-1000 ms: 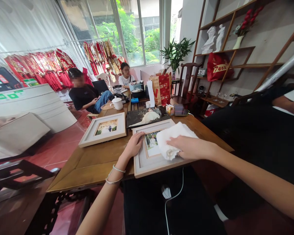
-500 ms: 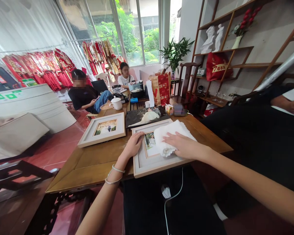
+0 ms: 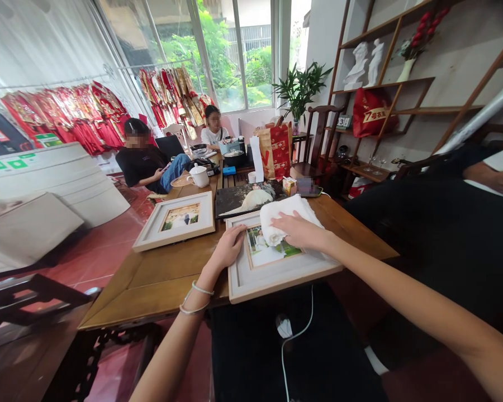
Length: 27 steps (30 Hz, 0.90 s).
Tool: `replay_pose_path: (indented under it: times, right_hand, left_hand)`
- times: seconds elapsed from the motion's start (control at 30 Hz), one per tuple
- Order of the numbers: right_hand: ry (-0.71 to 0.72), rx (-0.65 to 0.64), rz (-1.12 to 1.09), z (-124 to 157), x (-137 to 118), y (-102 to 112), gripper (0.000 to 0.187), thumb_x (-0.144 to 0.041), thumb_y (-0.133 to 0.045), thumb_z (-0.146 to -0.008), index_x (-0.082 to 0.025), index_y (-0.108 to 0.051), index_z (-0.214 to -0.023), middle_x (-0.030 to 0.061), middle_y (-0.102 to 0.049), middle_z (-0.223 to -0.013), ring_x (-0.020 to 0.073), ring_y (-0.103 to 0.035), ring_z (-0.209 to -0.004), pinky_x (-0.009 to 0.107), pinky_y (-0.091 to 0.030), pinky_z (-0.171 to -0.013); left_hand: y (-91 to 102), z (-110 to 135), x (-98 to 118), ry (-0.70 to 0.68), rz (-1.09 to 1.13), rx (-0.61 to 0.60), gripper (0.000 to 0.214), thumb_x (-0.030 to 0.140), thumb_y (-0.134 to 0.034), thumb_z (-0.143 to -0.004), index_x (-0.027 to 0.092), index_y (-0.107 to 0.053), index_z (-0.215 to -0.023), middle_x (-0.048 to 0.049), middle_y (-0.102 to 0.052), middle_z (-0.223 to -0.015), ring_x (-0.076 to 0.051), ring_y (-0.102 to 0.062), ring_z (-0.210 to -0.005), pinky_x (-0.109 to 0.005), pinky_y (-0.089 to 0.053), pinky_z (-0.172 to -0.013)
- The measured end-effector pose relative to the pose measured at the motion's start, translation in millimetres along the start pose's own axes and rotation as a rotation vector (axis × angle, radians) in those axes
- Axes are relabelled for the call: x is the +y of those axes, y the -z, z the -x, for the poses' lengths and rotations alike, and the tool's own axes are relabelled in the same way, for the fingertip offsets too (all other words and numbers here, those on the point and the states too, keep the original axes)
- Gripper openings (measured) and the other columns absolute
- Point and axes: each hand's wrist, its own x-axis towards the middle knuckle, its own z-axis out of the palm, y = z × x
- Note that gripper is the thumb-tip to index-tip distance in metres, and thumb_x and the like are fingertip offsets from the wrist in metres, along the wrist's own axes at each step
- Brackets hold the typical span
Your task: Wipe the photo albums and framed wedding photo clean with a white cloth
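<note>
Centrally, a pale picture frame [image 3: 272, 273] is shown lying flat at the near edge of the wooden table [image 3: 163, 279]. The left hand [image 3: 228, 248] is laid on the frame's left border, its fingers [image 3: 237, 233] extended and slightly spread, nothing being gripped. The right hand [image 3: 299, 231] is pressed palm-down on a white cloth [image 3: 283, 212] bunched over the far part of the glass, fingers stretched rather than curled. A second frame [image 3: 176, 220] is seen beside it, to the left.
</note>
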Motion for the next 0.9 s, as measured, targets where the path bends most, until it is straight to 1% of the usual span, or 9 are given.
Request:
replay_pose_path:
  times: [0.1,0.23,0.37,0.5,0.63,0.7,0.77,0.83,0.9]
  right_hand:
    - [0.068,-0.036,-0.014,15.4,-4.9,6.8,0.059,0.001,-0.043,-0.07,-0.016,-0.056,-0.125,0.0139,-0.055,-0.132,0.0314,-0.042,-0.129,0.051,-0.034,-0.103]
    - [0.106,-0.127,-0.051,47.2,-23.4,22.5,0.052,-0.002,-0.045,-0.073,-0.014,-0.059,-0.121,0.0146,-0.063,-0.118,0.0282,-0.06,-0.108,0.038,-0.045,-0.091]
    - [0.123,-0.175,-0.163,75.7,-39.8,37.9,0.052,-0.004,-0.048,-0.072,-0.017,-0.059,-0.121,0.0105,-0.067,-0.111,0.025,-0.061,-0.102,0.032,-0.046,-0.084]
    - [0.184,-0.174,-0.255,81.9,-39.6,40.4,0.054,-0.004,-0.047,-0.071,-0.019,-0.059,-0.122,0.008,-0.067,-0.111,0.0233,-0.061,-0.103,0.031,-0.046,-0.085]
    - [0.149,-0.114,-0.237,67.3,-30.8,22.6,0.063,-0.002,-0.043,-0.07,-0.018,-0.053,-0.13,0.0111,-0.057,-0.13,0.0259,-0.053,-0.118,0.038,-0.042,-0.096]
    - [0.122,-0.077,-0.198,56.1,-26.6,10.3,0.069,0.0,-0.041,-0.068,-0.017,-0.047,-0.134,0.0111,-0.048,-0.14,0.0274,-0.041,-0.13,0.046,-0.033,-0.105]
    - [0.103,-0.035,-0.162,43.6,-22.3,-0.4,0.074,0.002,-0.04,-0.066,-0.019,-0.045,-0.136,0.0092,-0.042,-0.144,0.0276,-0.029,-0.138,0.057,-0.019,-0.11]
    - [0.069,0.025,-0.135,30.2,-17.5,-8.1,0.075,0.002,-0.04,-0.066,-0.019,-0.043,-0.137,0.0088,-0.041,-0.145,0.0283,-0.025,-0.139,0.065,-0.009,-0.108]
    - [0.021,0.088,-0.114,16.2,-12.4,-12.5,0.074,0.001,-0.04,-0.068,-0.019,-0.04,-0.139,0.0099,-0.04,-0.145,0.0302,-0.024,-0.139,0.071,-0.005,-0.105]
  left_hand:
    - [0.5,0.4,0.5,0.004,-0.003,-0.002,0.035,0.015,-0.04,-0.088,0.015,-0.057,-0.119,-0.012,-0.058,-0.129,-0.023,-0.049,-0.124,-0.044,-0.036,-0.108]
    - [-0.5,-0.1,-1.0,-0.01,0.007,0.019,0.034,0.015,-0.042,-0.088,0.017,-0.058,-0.117,-0.0108,-0.061,-0.125,-0.023,-0.051,-0.122,-0.043,-0.038,-0.107]
    - [-1.6,-0.5,-2.0,-0.004,0.007,0.023,0.033,0.015,-0.043,-0.087,0.014,-0.059,-0.116,-0.0125,-0.061,-0.124,-0.023,-0.052,-0.122,-0.043,-0.038,-0.106]
    - [-1.3,0.0,-1.3,-0.006,-0.001,0.023,0.034,0.015,-0.042,-0.087,0.015,-0.058,-0.117,-0.0122,-0.06,-0.125,-0.023,-0.051,-0.122,-0.044,-0.038,-0.107]
    - [-0.4,0.1,-0.2,-0.013,-0.012,0.017,0.034,0.016,-0.041,-0.088,0.017,-0.058,-0.118,-0.011,-0.06,-0.125,-0.023,-0.052,-0.122,-0.044,-0.038,-0.106]
    - [-0.2,0.1,0.1,-0.005,-0.015,0.009,0.035,0.016,-0.041,-0.088,0.016,-0.058,-0.118,-0.0116,-0.06,-0.126,-0.023,-0.051,-0.122,-0.044,-0.037,-0.107]
    - [-0.3,0.1,0.1,-0.001,-0.011,0.006,0.035,0.015,-0.041,-0.088,0.016,-0.057,-0.119,-0.0115,-0.059,-0.127,-0.023,-0.051,-0.123,-0.044,-0.037,-0.107]
    - [-0.5,0.2,-0.3,-0.002,-0.003,0.006,0.035,0.015,-0.041,-0.088,0.017,-0.057,-0.119,-0.0108,-0.059,-0.128,-0.023,-0.05,-0.123,-0.045,-0.036,-0.107]
    - [-0.5,0.2,-0.3,0.002,-0.001,0.002,0.035,0.015,-0.042,-0.087,0.018,-0.057,-0.119,-0.0106,-0.058,-0.128,-0.023,-0.05,-0.124,-0.046,-0.036,-0.108]
